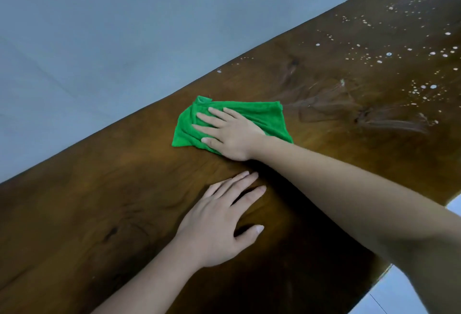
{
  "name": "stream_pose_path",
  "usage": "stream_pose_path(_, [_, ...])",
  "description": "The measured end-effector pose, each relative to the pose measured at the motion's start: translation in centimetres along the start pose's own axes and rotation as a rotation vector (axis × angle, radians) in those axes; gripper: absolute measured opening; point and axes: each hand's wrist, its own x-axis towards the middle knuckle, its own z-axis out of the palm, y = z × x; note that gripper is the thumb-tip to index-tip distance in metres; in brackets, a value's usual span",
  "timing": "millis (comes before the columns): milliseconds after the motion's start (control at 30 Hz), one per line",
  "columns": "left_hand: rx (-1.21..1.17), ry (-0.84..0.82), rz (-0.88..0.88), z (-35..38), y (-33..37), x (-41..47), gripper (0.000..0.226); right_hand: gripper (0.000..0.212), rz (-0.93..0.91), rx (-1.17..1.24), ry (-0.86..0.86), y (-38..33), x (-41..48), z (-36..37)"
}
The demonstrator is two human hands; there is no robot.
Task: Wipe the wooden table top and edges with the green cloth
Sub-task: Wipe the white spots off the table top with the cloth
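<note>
A dark brown wooden table (99, 214) runs diagonally across the view. The green cloth (267, 116) lies flat on it near the far edge. My right hand (229, 134) presses down on the cloth with flat, spread fingers, the arm reaching in from the right. My left hand (219, 221) rests palm down on the bare wood nearer to me, fingers apart, holding nothing. White droplets (389, 54) speckle the table top to the right, and wet smear streaks (349, 109) run from the cloth toward them.
Beyond the table's far edge is a plain grey-blue floor (112, 27). At the lower right, past the table's near edge, pale floor tiles (399, 296) show.
</note>
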Motion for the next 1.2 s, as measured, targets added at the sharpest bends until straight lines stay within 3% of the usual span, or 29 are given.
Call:
stream_pose_path(100, [-0.012,-0.003,-0.004,-0.2,0.0,0.0,0.072,0.063,0.012,0.025,-0.015,1.7,4.9,-1.3])
stream_pose_path(267, [-0.033,-0.014,-0.01,-0.5,0.0,0.0,0.074,0.066,0.276,0.07,0.026,7.4,8.4,-3.0])
stream_pose_path(467, [-0.038,-0.017,-0.026,-0.5,0.0,0.1,0.074,0.075,0.652,0.115,0.114,15.4,5.3,-4.1])
stream_pose_path(600, [0.001,0.019,-0.018,-0.1,-0.1,0.0,0.071,0.074,0.751,0.13,0.135,16.7,1.4,-4.0])
stream_pose_path(1000, [0.005,0.006,-0.03,0.2,-0.1,-0.1,0.071,0.072,0.587,0.071,0.111,2.5,-13.0,0.9])
stream_pose_path(1200, [0.002,0.01,-0.011,0.2,-0.2,-0.3,0.07,0.069,0.594,0.078,0.147,-5.4,-19.7,3.6])
